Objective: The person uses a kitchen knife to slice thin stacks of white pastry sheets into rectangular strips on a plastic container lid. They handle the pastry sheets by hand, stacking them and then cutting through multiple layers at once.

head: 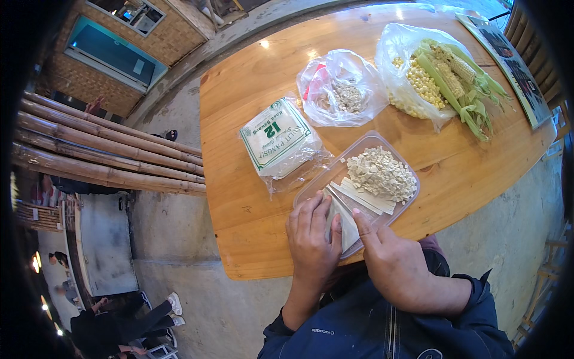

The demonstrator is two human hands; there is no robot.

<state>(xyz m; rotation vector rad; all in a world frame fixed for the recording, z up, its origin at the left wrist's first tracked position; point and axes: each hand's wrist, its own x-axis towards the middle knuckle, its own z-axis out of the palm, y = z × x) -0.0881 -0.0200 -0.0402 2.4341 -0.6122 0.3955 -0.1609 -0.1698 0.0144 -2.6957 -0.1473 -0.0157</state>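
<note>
A shallow clear plastic tray or lid (309, 194) lies at the table's near edge. My left hand (314, 238) presses flat, fingers spread, on a stack of pale dough wrapper sheets (349, 231) in it. My right hand (394, 264) is closed with its index finger stretched along a thin knife blade (339, 199) at the stack's edge; the handle is hidden in the fist. Beside the blade lie cut strips of dough sheet (363, 197). A heap of small cut dough squares (381, 172) fills the tray's far side.
On the wooden table (251, 224) are a plastic-wrapped pack of wrappers (280, 137) bearing print, a plastic bag (343, 89) of small pale pieces, and a bag of corn kernels (421, 85) with cobs and husks (462, 80). A printed board (506, 67) lies at right. Bamboo poles (112, 152) stand left.
</note>
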